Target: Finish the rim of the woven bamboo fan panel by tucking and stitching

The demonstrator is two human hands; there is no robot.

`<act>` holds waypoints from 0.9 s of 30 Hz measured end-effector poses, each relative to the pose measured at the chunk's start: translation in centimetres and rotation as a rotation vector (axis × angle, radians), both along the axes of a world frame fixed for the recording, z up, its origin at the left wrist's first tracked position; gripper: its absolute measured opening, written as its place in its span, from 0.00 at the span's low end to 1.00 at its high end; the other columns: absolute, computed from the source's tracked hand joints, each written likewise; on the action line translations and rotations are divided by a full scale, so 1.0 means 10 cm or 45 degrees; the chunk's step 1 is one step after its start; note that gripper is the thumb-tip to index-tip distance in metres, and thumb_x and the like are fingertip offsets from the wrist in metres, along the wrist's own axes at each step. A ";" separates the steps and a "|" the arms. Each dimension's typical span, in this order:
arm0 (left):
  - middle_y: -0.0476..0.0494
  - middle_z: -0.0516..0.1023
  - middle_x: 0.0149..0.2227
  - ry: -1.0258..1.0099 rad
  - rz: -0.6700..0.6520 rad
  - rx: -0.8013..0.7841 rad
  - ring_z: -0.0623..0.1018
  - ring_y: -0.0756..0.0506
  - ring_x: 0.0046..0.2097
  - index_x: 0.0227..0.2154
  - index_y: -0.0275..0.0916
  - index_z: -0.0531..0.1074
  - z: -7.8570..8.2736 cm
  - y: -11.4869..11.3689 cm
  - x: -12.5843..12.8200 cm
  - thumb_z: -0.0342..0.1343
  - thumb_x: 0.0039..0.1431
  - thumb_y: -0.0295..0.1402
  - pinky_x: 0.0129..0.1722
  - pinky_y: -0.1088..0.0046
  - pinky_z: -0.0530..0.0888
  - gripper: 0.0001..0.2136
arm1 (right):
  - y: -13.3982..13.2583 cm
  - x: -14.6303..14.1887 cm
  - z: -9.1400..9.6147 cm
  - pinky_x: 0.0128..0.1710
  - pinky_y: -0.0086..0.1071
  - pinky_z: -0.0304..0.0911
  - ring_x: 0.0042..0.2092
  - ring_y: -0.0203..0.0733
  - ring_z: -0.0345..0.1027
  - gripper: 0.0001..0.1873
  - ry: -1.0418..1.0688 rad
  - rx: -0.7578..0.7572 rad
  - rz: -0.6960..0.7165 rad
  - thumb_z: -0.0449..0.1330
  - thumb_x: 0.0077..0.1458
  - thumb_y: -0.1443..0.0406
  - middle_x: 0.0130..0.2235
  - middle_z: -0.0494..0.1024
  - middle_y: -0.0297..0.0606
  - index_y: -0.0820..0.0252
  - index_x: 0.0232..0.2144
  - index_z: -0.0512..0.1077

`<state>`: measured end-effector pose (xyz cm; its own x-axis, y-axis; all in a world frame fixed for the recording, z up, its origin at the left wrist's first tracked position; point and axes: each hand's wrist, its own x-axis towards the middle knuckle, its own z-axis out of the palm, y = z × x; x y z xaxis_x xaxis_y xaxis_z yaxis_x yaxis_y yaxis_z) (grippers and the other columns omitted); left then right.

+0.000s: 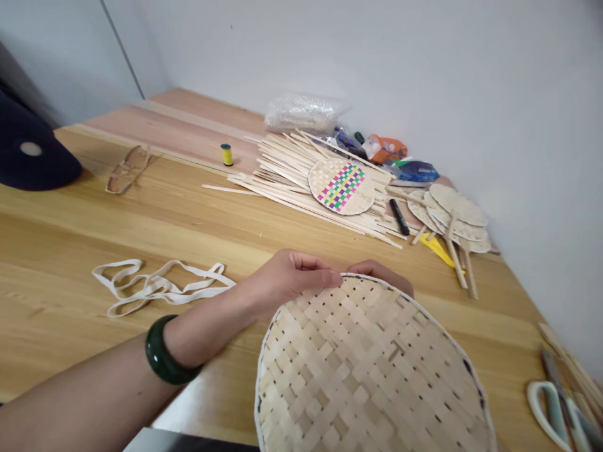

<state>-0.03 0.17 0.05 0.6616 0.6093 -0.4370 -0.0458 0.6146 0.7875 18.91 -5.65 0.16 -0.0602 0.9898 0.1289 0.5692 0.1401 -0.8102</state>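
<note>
At the near side of the table (155,232): one round woven fan panel (377,364), white-edged, held at its far rim.
Panel extends from both hands toward the wearer; near-circular, no clear long axis. Left hand (294,276): grasping the far rim, thumb on the upper face, fingers beyond. Right hand (389,277): just right of it, beyond the same rim, largely behind the panel; whether it grips or only supports, cannot tell. White tape (188,294), loose loops, lies to the left, nearer the left hand. Cut off: panel's near edge, by the frame bottom. Hidden: panel underside, right wrist. Hard to make out: dark marks (467,367) along the rim, blurred.
</note>
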 end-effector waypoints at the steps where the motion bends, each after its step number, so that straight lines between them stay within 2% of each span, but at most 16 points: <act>1: 0.49 0.79 0.25 0.026 -0.013 0.034 0.75 0.52 0.25 0.26 0.37 0.79 0.00 0.00 0.00 0.67 0.46 0.36 0.26 0.78 0.69 0.08 | -0.01 -0.01 0.00 0.32 0.27 0.66 0.34 0.38 0.72 0.08 0.061 -0.015 -0.007 0.56 0.55 0.62 0.32 0.79 0.35 0.58 0.31 0.73; 4: 0.49 0.79 0.25 0.107 -0.040 0.083 0.73 0.53 0.25 0.26 0.37 0.79 0.00 -0.01 0.00 0.67 0.46 0.37 0.25 0.78 0.67 0.09 | -0.02 0.01 0.01 0.34 0.27 0.65 0.34 0.38 0.72 0.05 0.293 -0.078 0.061 0.61 0.52 0.64 0.33 0.78 0.34 0.58 0.32 0.75; 7: 0.48 0.79 0.26 0.139 -0.032 0.073 0.74 0.52 0.26 0.26 0.38 0.79 -0.01 0.00 0.00 0.68 0.44 0.38 0.26 0.77 0.67 0.10 | 0.04 0.09 0.02 0.36 0.30 0.66 0.37 0.40 0.72 0.04 0.327 -0.020 0.136 0.61 0.54 0.65 0.35 0.78 0.36 0.57 0.33 0.76; 11: 0.50 0.77 0.23 0.218 -0.028 0.168 0.71 0.53 0.25 0.24 0.37 0.79 -0.01 0.00 0.01 0.68 0.41 0.36 0.25 0.77 0.65 0.08 | 0.07 0.18 0.10 0.37 0.33 0.66 0.38 0.39 0.70 0.06 0.118 0.267 0.107 0.60 0.57 0.68 0.35 0.76 0.36 0.54 0.33 0.77; 15: 0.51 0.74 0.21 0.304 -0.051 0.310 0.69 0.53 0.24 0.23 0.36 0.78 0.00 -0.01 0.00 0.66 0.44 0.37 0.24 0.77 0.62 0.08 | 0.03 0.19 0.24 0.38 0.37 0.65 0.38 0.41 0.68 0.08 -0.250 0.535 0.223 0.63 0.54 0.71 0.33 0.77 0.36 0.53 0.34 0.78; 19: 0.52 0.72 0.21 0.355 -0.067 0.377 0.67 0.53 0.23 0.23 0.36 0.78 -0.02 -0.01 0.01 0.64 0.45 0.37 0.23 0.77 0.59 0.08 | -0.01 0.17 0.27 0.39 0.38 0.66 0.39 0.42 0.68 0.08 -0.408 0.590 0.303 0.64 0.53 0.72 0.34 0.78 0.36 0.55 0.35 0.77; 27: 0.53 0.72 0.21 0.333 -0.079 0.472 0.67 0.52 0.24 0.22 0.37 0.77 -0.04 -0.03 0.02 0.62 0.46 0.37 0.24 0.76 0.59 0.08 | 0.03 -0.01 0.06 0.37 0.37 0.68 0.39 0.42 0.66 0.06 -0.536 0.718 0.292 0.61 0.55 0.73 0.34 0.77 0.38 0.58 0.34 0.74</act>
